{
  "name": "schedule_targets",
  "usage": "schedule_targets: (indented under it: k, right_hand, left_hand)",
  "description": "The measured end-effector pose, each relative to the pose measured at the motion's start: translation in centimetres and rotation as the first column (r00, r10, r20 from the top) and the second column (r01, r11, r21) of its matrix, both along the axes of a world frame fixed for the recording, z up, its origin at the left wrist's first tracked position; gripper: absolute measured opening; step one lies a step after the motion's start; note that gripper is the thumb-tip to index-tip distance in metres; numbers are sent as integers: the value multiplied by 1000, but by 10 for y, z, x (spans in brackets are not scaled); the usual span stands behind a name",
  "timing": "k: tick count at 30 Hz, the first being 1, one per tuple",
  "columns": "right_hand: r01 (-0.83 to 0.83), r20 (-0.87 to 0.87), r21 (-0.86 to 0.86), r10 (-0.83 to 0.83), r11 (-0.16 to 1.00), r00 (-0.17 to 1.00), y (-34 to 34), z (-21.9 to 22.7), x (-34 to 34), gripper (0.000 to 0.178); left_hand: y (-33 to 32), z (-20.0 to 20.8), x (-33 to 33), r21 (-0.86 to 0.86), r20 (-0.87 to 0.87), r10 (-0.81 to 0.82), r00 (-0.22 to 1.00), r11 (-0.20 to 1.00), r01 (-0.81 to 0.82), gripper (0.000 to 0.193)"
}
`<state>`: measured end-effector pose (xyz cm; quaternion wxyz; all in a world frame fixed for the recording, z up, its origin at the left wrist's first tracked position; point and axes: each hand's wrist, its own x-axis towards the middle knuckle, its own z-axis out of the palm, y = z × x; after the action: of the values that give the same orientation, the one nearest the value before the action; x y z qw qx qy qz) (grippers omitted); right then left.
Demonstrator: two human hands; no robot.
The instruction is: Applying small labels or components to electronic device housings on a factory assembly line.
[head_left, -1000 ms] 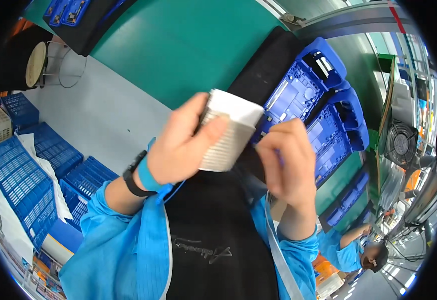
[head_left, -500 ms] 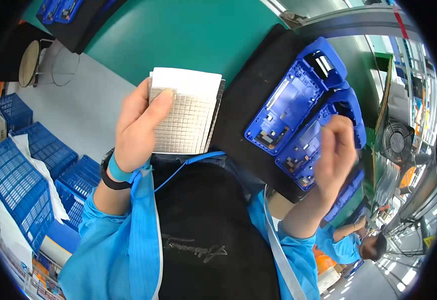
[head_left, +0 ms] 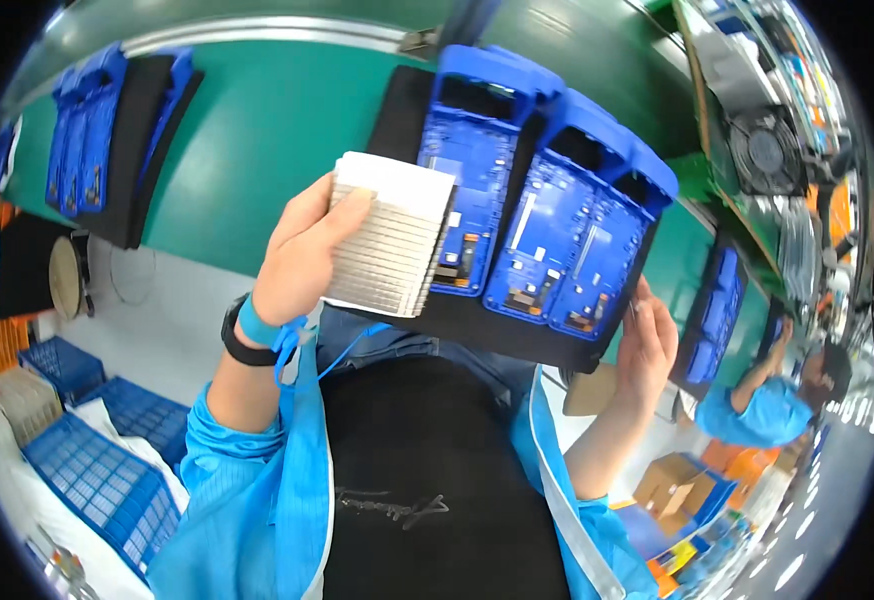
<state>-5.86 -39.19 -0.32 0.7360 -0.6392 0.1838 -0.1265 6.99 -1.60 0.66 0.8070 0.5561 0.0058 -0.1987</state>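
The green workbench (head_left: 277,120) ends at a pale metal rail (head_left: 257,35) along its far side; its near edge passes left of the person's body, above the grey floor (head_left: 172,285). A wide stretch of green surface separates the black mat (head_left: 397,115) in front of the person from a group of blue trays (head_left: 87,140) at left. A narrower green strip lies between the mat's right edge and a further blue tray (head_left: 714,315). The left hand (head_left: 302,245) grips a stack of gridded silvery sheets (head_left: 387,240) by its left side, thumb on top; the stack is raised above the mat's near left part and overlaps the leftmost of the blue housings (head_left: 547,245) in view. The right hand (head_left: 647,340) is narrow, fingers bent, at the mat's right edge; whether it holds or touches anything cannot be told. Compared with half a second earlier, the right hand is no longer in front of the housings, the left retains the stack, and the camera view is turned.
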Motion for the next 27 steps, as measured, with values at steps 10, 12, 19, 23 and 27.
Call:
schedule_targets:
  k: [10,12,19,23,27]
  right_hand:
    - [164,121,-22,-160,986,980,12,-8,14,14]
    - [146,124,-72,-137,987,983,10,-7,15,14]
    - [217,99,-189,-201,958,975,29,18,20,15]
    - [262,121,-334,-235,905,964,38,20,20,13]
    - [338,10,-487,-382,805,924,56,33,30,13]
  left_hand:
    - [-13,30,-19,81,-23,199,980,977,-197,43]
    - [-11,35,-21,107,-25,128,991,986,-125,45]
    - [19,35,-1,-147,17,-79,997,986,80,44]
    - [43,2,25,-223,3,-210,978,953,206,52]
    - [56,-23,55,-275,-66,-443,894,869,410,55]
